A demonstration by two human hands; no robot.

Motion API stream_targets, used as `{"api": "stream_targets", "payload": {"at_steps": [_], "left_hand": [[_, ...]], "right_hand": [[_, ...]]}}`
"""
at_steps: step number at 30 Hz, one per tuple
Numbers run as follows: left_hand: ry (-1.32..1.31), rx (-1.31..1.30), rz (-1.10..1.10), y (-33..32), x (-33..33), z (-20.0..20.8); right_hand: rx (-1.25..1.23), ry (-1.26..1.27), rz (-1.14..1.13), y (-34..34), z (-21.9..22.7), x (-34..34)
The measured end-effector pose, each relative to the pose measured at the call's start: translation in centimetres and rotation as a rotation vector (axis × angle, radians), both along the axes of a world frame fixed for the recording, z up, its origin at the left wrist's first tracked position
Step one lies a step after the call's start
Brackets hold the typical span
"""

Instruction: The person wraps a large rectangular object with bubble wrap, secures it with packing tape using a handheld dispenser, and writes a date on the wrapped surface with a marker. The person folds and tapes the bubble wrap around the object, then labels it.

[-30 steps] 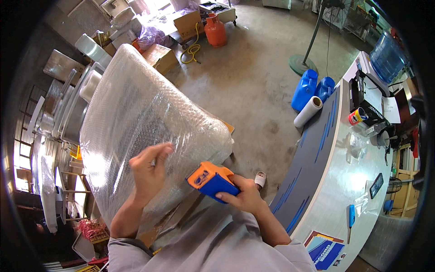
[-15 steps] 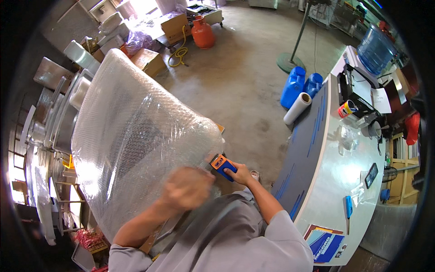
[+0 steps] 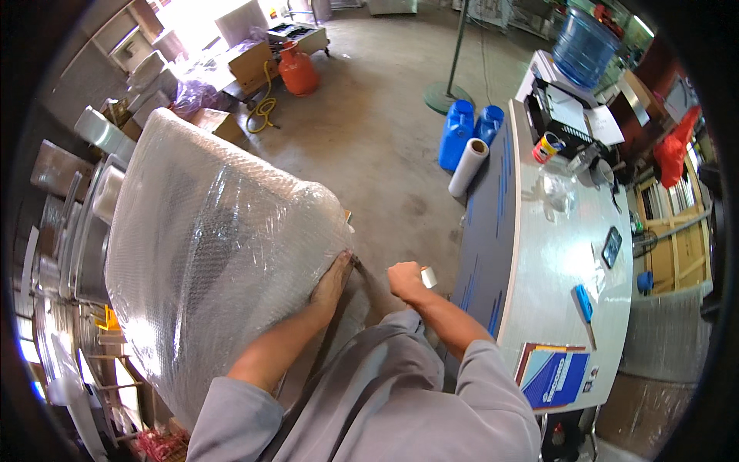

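Observation:
A large bulky item covered in clear bubble wrap stands at my left, with glossy plastic across its top. My left hand lies against its near right corner, fingers stretched over the edge. A short distance to the right, my right hand is closed in a fist on a tape dispenser. Most of the dispenser is hidden by the hand; only its pale tape roll shows beyond the knuckles. Something translucent, seemingly a strip of tape, spans the gap between the two hands.
At right is a long desk with a blue-handled tool, phone and blue booklet. Blue jugs and a white film roll stand beside it. Farther off are a red gas cylinder and yellow hose.
My left hand, blurred before, now rests on the wrapped corner. My right hand has turned and moved slightly up, so the blue and orange dispenser is mostly hidden. The whole view has shifted right.

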State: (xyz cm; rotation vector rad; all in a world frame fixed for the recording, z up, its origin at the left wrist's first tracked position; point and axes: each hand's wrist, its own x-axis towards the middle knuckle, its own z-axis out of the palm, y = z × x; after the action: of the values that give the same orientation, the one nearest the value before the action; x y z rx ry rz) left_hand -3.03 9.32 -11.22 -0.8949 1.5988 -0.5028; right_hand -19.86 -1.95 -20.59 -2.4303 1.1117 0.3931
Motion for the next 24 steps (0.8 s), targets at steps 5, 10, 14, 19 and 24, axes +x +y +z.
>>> {"api": "stream_targets", "payload": {"at_steps": [5,10,14,19,24], "left_hand": [[0.027,-0.037,-0.031,-0.4,0.7,-2.1],[0.556,-0.123,0.361,-1.1,-0.6,-9.8],[1.532,-0.348,0.927,-3.3,-6.0,-3.7],[1.991,-0.608,1.232,-9.6,-6.7,11.5],[1.95,-1.103,0.844,-14.9,-6.4,20.7]], "right_hand": [[0.182,-0.096,-0.36,1.8,-1.5,-6.5],[0.351,-0.252,-0.655,1.2,-4.4,-9.8],[0.446,-0.568,-0.674,-3.8,-2.5,-10.2],[0.63,-1.011,-0.413,-12.9,3.7,-9.0],[0.733,-1.339,0.04,-21.3,12.5,-3.9]]}}
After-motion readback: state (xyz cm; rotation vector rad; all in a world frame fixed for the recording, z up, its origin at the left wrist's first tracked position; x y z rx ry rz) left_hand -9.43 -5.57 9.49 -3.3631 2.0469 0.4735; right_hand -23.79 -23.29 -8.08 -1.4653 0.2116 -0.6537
